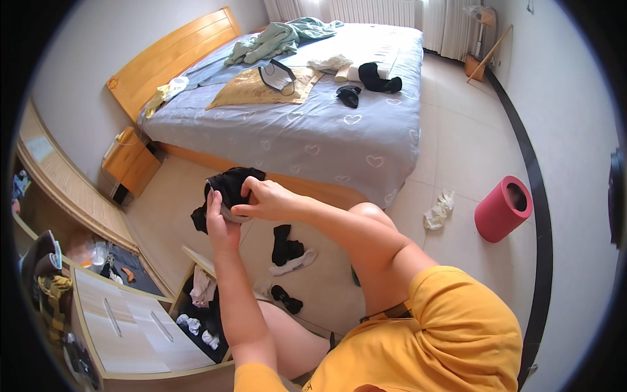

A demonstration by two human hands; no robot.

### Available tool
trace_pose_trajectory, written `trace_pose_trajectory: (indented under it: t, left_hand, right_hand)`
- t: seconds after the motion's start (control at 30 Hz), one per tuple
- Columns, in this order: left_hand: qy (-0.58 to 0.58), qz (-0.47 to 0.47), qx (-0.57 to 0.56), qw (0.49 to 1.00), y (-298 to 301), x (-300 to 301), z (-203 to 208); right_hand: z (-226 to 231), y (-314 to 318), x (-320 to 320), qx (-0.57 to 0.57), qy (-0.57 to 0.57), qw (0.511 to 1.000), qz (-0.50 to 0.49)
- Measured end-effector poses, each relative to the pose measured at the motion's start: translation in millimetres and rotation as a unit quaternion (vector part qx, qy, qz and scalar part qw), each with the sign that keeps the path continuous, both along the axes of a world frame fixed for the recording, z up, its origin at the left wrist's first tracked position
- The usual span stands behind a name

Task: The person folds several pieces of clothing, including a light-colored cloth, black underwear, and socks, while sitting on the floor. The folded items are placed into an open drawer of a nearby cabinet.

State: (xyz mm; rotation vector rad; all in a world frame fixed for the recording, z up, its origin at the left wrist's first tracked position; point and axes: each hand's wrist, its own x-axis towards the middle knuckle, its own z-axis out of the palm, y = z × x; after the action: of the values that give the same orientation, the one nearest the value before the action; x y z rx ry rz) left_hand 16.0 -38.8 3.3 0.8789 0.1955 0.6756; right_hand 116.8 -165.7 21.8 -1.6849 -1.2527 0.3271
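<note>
The person's two hands are close together, both closed on a bundle of black cloth [234, 185], which hangs above the floor [346, 287] just short of the bed [326, 140]; the left hand [219, 219] supports its near left side, thumb upright against the fabric, the other fingers largely hidden; the right hand [264, 198] comes in from the right with bent fingers and thumb drawn nearly together at the cloth's near edge, where a greyish part shows; this two-sided hold probably keeps the limp fabric steady while the right fingers work its edge; below the hands and slightly right lie a black sock [282, 245] and a white sock [294, 262], touching, perhaps laid there to stay within reach; lower left of the hands, beside the left forearm, an open drawer [199, 260] contains white bundles [189, 324], seemingly balled to sit compactly.
</note>
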Motion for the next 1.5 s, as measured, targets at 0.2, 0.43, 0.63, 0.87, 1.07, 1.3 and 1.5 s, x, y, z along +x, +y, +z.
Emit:
trace_pose_trajectory:
  t: [0.2,0.43,0.63,0.87,1.07,1.3,1.5]
  left_hand:
    - [0.068,0.063,0.277,0.957,6.6,-17.9,-3.1]
    - [0.025,0.062,0.148,0.987,24.0,-31.7,-1.9]
    - [-0.079,0.099,0.088,0.988,30.8,-36.3,4.0]
    - [-0.152,0.103,0.046,0.982,31.0,-47.3,13.2]
    - [-0.087,0.138,0.061,0.985,43.4,-59.7,7.8]
    - [0.01,0.169,0.2,0.965,33.0,-54.2,10.6]
    - [0.323,0.132,0.545,0.762,8.9,-37.8,-7.9]
  right_hand:
    - [3.4,28.8,2.5,0.056,-0.066,0.996,0.001]
    - [10.6,48.2,4.7,0.16,0.034,0.986,-0.03]
    - [21.3,35.4,47.6,0.225,0.379,0.898,-0.018]
    - [-4.3,46.4,61.5,0.185,0.631,0.746,0.101]
    - [7.3,40.4,53.3,0.225,0.655,0.72,0.033]
    - [-12.0,50.5,70.8,0.18,0.592,0.781,0.083]
    - [-12.2,66.2,24.1,0.213,0.574,0.769,0.184]
